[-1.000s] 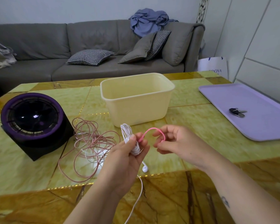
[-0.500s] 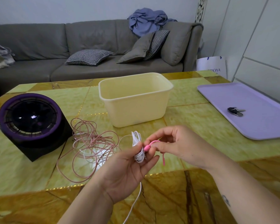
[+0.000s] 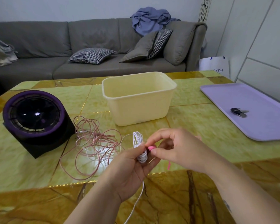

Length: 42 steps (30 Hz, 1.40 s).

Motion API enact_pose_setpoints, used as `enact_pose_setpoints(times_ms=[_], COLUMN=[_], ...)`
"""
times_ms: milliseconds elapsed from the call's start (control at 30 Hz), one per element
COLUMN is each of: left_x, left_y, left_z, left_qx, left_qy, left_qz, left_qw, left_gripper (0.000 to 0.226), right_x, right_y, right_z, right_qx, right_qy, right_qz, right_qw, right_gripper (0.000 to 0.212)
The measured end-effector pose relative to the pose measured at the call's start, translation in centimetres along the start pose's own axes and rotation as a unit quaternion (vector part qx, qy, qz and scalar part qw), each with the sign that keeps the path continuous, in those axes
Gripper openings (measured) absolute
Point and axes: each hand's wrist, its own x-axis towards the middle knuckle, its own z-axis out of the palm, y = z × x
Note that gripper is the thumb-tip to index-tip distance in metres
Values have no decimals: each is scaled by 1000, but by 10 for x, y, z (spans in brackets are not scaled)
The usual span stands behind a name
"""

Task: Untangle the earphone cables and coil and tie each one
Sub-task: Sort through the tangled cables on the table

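My left hand (image 3: 129, 167) grips a coiled white earphone cable (image 3: 140, 146) upright above the table's front part; a loose white strand trails down past my wrist. My right hand (image 3: 176, 147) pinches a pink tie (image 3: 151, 148) against the right side of the coil, and the tie's free end (image 3: 168, 165) hangs below my palm. A tangle of pink earphone cable (image 3: 94, 143), with some white cable mixed in, lies on the table to the left of my hands.
A cream plastic tub (image 3: 139, 97) stands behind my hands. A black and purple round device (image 3: 34, 117) sits at the left. A lilac tray (image 3: 252, 109) with keys (image 3: 238, 111) lies at the right. A grey sofa stands beyond the green marble table (image 3: 192, 126).
My right hand has brought the pink tie from an open loop held apart down against the white coil. Both hands have sunk slightly toward the table.
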Motion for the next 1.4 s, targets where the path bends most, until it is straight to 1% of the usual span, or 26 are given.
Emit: enact_pose_setpoints(times_ms=[100, 167, 233, 367, 533, 667, 767, 833, 867, 900, 933, 1000, 1067, 1133, 1167, 1200, 1267, 1300, 1333, 1400], left_x=[1, 2, 3, 0, -7, -12, -15, -16, -16, -15, -15, -12, -9, -9, -9, -10, -14, -15, -15, -13], left_y=[1, 0, -1, -1, -3, -3, -5, -5, -4, -2, 1, 3, 4, 3, 1, -1, -4, -5, -5, -1], left_z=[0, 0, 1, 6, 13, 18, 18, 17, 16, 16, 15, 13, 10, 9, 9, 10, 13, 13, 13, 12], left_qx=[-4, 13, 56, 149, 262, 324, 376, 400, 402, 394, 378, 334, 286, 260, 270, 301, 377, 394, 392, 360], left_qy=[20, 37, 52, 75, 95, 87, 76, 78, 84, 88, 86, 75, 69, 69, 74, 86, 111, 118, 119, 117], left_qz=[17, 41, 78, 140, 213, 263, 298, 318, 323, 324, 317, 288, 259, 248, 255, 268, 306, 316, 315, 292], left_qw=[1000, 998, 994, 976, 936, 905, 874, 856, 853, 856, 866, 894, 920, 931, 926, 911, 867, 855, 856, 878], left_gripper=[29, 27, 26, 26, 31, 33, 31, 29, 28, 28, 28, 30, 31, 30, 30, 30, 28, 27, 27, 29], right_x=[2, 3, 3, 6, 8, 12, 13, 13, 12, 12, 11, 11, 11, 11, 12, 12, 13, 13, 13, 13], right_y=[-1, -1, 1, 7, 7, 9, 12, 12, 11, 10, 9, 7, 7, 8, 8, 9, 9, 9, 9, 9], right_z=[4, 5, 6, 8, 11, 11, 9, 9, 10, 11, 12, 14, 14, 13, 12, 12, 15, 17, 19, 24], right_qx=[-29, -28, -9, 14, 53, 138, 203, 224, 225, 221, 214, 211, 237, 264, 262, 253, 220, 206, 199, 221], right_qy=[44, 68, 83, 113, 115, 102, 87, 88, 95, 106, 116, 118, 91, 69, 70, 78, 103, 117, 128, 124], right_qz=[15, 18, 14, -19, -20, -7, 8, 7, 4, 0, -3, -7, 3, 22, 27, 27, 13, 4, 0, 17], right_qw=[999, 997, 996, 993, 992, 985, 975, 971, 970, 970, 970, 970, 967, 962, 962, 964, 970, 971, 972, 967], right_gripper=[7, 5, 3, 6, 3, 3, 6, 8, 8, 7, 5, 3, 4, 4, 3, 3, 4, 4, 5, 7])
